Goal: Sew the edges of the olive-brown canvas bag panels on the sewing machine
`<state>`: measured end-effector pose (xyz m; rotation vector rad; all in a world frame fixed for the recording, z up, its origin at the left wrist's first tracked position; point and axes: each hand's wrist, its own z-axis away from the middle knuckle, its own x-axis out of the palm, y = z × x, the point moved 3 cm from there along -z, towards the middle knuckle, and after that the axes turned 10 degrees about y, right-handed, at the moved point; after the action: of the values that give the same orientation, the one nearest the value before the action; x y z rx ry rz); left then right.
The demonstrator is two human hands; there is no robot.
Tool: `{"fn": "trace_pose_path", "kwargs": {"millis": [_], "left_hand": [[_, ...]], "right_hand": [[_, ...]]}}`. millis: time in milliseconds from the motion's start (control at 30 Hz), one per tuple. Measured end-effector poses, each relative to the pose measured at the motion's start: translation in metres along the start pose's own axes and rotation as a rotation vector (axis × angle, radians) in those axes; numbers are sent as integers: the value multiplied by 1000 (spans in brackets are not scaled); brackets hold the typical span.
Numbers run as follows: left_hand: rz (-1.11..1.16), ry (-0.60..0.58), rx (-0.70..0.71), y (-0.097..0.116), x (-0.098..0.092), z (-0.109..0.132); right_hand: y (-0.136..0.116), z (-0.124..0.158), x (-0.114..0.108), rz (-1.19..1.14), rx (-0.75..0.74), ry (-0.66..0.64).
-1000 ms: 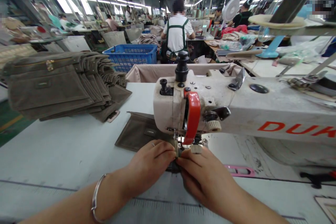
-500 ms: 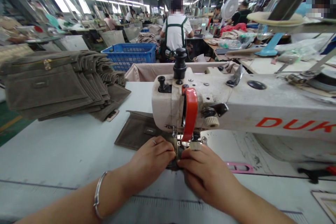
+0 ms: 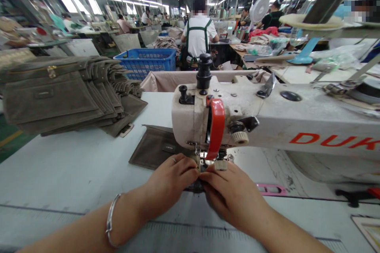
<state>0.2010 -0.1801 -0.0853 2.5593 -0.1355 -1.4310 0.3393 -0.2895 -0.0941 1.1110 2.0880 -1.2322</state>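
Observation:
Under the head of a white sewing machine [image 3: 267, 122] lies a dark olive fabric piece [image 3: 151, 146] with a small label. My left hand [image 3: 173, 178], with a ring and a silver bracelet, presses on the fabric's near edge with bent fingers, left of the presser foot. Just right of it, my right hand [image 3: 228, 189] has its fingers closed on the same edge; the fingertips of both hands nearly meet. The needle area is partly hidden behind the red take-up guard [image 3: 215, 128] and my fingers.
A pile of olive fabric bag pieces [image 3: 59, 95] lies at the left of the white table [image 3: 74, 174]. Beyond stand a blue plastic basket [image 3: 148, 63] and a person in a white shirt [image 3: 199, 35]. A pink plastic piece [image 3: 271, 189] lies right of my right hand.
My right hand has shifted slightly left, its fingertips now closer to my left hand's. The fabric and left hand have hardly moved.

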Motion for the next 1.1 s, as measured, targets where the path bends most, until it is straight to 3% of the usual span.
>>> {"fn": "trace_pose_path", "kwargs": {"millis": [133, 233, 300, 433, 600, 700, 833, 967, 1100], "left_hand": [[12, 33, -59, 1, -4, -2], [1, 91, -40, 1, -5, -1], [12, 87, -36, -1, -4, -1], [76, 23, -155, -9, -1, -3], [72, 23, -178, -13, 0, -8], [131, 42, -196, -15, -1, -8], [200, 24, -211, -16, -2, -4], [215, 26, -214, -15, -3, -3], [210, 78, -213, -13, -4, -4]], "right_hand": [[3, -3, -10, 24, 98, 8], [8, 3, -35, 126, 140, 27], [13, 16, -55, 230, 144, 5], [31, 56, -81, 431, 102, -68], [47, 81, -73, 536, 1, -20], [44, 67, -62, 483, 69, 24], [30, 38, -49, 337, 240, -77], [18, 20, -49, 323, 187, -208], [10, 12, -50, 300, 142, -140]]}}
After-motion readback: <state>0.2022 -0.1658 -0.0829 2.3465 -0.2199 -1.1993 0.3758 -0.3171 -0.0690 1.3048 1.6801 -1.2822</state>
